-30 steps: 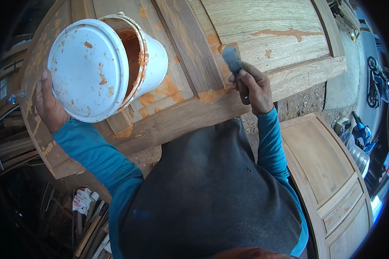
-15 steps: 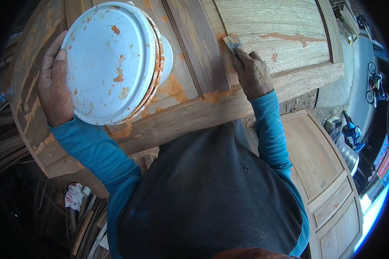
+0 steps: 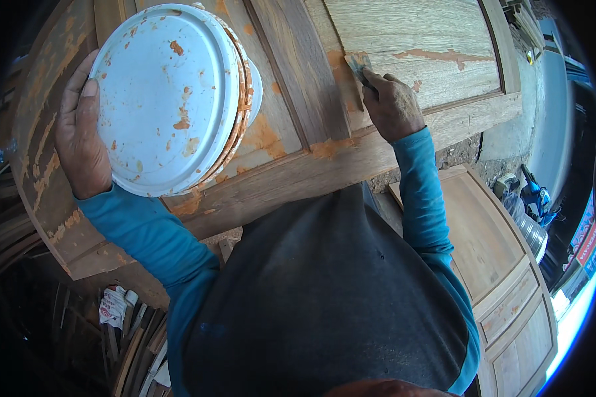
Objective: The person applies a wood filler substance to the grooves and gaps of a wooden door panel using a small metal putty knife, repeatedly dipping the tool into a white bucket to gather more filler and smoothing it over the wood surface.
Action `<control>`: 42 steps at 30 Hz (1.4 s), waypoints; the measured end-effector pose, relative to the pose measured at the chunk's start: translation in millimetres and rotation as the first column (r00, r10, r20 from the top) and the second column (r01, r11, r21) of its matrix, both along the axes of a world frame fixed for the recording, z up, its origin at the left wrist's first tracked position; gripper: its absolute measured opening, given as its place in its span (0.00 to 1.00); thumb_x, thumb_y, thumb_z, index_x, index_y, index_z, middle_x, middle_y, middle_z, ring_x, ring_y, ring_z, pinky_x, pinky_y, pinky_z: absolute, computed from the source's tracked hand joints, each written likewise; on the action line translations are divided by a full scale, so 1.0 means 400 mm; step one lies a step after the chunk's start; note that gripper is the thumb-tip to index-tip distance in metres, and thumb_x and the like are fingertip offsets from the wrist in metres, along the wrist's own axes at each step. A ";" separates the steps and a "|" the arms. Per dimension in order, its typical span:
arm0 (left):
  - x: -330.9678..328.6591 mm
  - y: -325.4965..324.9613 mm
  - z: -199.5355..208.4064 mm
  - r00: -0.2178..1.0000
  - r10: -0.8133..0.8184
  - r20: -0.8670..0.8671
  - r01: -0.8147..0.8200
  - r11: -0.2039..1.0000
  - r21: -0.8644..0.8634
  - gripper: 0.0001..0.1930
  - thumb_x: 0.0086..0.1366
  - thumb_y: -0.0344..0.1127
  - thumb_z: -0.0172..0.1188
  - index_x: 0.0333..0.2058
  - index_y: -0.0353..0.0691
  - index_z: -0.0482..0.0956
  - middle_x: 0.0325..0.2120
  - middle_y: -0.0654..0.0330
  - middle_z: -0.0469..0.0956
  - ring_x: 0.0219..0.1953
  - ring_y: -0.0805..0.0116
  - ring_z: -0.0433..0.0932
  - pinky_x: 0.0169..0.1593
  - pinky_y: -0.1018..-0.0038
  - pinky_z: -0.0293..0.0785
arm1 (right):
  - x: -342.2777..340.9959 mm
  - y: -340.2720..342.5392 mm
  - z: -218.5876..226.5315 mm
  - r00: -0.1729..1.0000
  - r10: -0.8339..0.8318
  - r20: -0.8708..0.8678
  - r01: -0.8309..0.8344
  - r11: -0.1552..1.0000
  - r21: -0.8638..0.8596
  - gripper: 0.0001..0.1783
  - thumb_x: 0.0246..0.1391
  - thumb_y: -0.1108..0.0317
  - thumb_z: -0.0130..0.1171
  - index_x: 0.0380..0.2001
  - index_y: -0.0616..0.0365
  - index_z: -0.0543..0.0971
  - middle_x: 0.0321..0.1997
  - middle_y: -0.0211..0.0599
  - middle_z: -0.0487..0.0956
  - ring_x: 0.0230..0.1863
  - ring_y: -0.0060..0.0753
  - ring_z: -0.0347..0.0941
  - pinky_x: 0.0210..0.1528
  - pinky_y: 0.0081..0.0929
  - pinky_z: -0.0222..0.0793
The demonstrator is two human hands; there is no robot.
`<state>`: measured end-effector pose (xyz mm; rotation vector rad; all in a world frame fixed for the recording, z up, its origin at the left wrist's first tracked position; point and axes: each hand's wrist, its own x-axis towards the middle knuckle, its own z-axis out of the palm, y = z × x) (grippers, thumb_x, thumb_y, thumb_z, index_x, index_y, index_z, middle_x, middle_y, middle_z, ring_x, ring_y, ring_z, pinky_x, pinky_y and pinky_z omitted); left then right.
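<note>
My left hand (image 3: pixel 81 132) grips the rim of a white plastic bucket (image 3: pixel 169 99) at the upper left, its thumb over the edge. The bucket is tilted so its round flat face, spotted with orange-brown filler, turns toward me. My right hand (image 3: pixel 397 109) is closed round a putty knife (image 3: pixel 359 65), whose blade lies against the wooden door (image 3: pixel 298 73). The blade is at the seam between a dark stile and a pale panel. A streak of orange filler (image 3: pixel 444 56) runs across that panel, and more patches mark the door's joints.
A second panelled door (image 3: pixel 483 231) leans at the lower right. Wood strips (image 3: pixel 136 351) and a white printed bag (image 3: pixel 114 306) are at the lower left. Past the right door are a blue motorbike (image 3: pixel 536 198) and a roadway (image 3: pixel 551 99).
My right hand and the putty knife have shifted slightly right, with the blade still at the same seam. The passing motorcycle on the road is gone; a dark vehicle shows there.
</note>
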<state>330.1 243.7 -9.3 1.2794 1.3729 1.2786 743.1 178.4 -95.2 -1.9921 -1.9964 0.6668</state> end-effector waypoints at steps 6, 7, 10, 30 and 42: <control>-0.010 -0.003 -0.004 0.999 0.000 -0.049 0.000 1.000 0.007 0.22 0.76 0.37 0.55 0.63 0.29 0.73 0.55 0.47 0.81 0.57 0.65 0.80 0.63 0.69 0.76 | 0.058 0.010 -0.011 0.996 -0.042 0.078 0.041 0.999 0.018 0.20 0.62 0.65 0.60 0.55 0.61 0.82 0.35 0.56 0.81 0.37 0.57 0.80 0.42 0.48 0.74; -0.007 0.000 -0.005 0.999 -0.008 -0.044 0.008 1.000 0.003 0.22 0.76 0.37 0.55 0.63 0.29 0.73 0.56 0.47 0.80 0.58 0.65 0.80 0.63 0.69 0.76 | 0.071 0.001 -0.012 0.997 -0.025 0.079 0.023 0.999 0.025 0.20 0.62 0.65 0.60 0.55 0.62 0.82 0.35 0.56 0.81 0.37 0.57 0.80 0.42 0.47 0.75; -0.007 0.004 -0.002 0.999 -0.012 -0.040 0.012 1.000 0.007 0.22 0.76 0.36 0.55 0.63 0.28 0.72 0.56 0.47 0.80 0.59 0.65 0.79 0.64 0.68 0.75 | 0.094 0.003 -0.020 0.997 -0.014 0.076 0.009 0.998 0.063 0.20 0.62 0.64 0.60 0.55 0.62 0.82 0.36 0.56 0.81 0.37 0.57 0.80 0.43 0.47 0.75; -0.015 0.004 -0.010 1.000 -0.024 -0.016 0.023 1.000 -0.008 0.22 0.76 0.36 0.54 0.63 0.27 0.72 0.57 0.47 0.79 0.59 0.65 0.78 0.65 0.69 0.73 | 0.062 -0.007 -0.007 0.998 0.032 0.053 -0.029 0.998 -0.047 0.17 0.63 0.64 0.56 0.51 0.57 0.82 0.38 0.56 0.82 0.43 0.61 0.80 0.46 0.53 0.75; -0.006 0.003 0.003 0.999 -0.020 -0.028 0.020 1.000 0.003 0.24 0.76 0.37 0.55 0.63 0.25 0.71 0.58 0.46 0.78 0.59 0.64 0.79 0.66 0.67 0.73 | 0.068 0.042 -0.025 0.990 0.090 0.108 -0.089 0.996 -0.015 0.14 0.65 0.64 0.53 0.49 0.52 0.83 0.39 0.52 0.83 0.44 0.57 0.80 0.48 0.53 0.75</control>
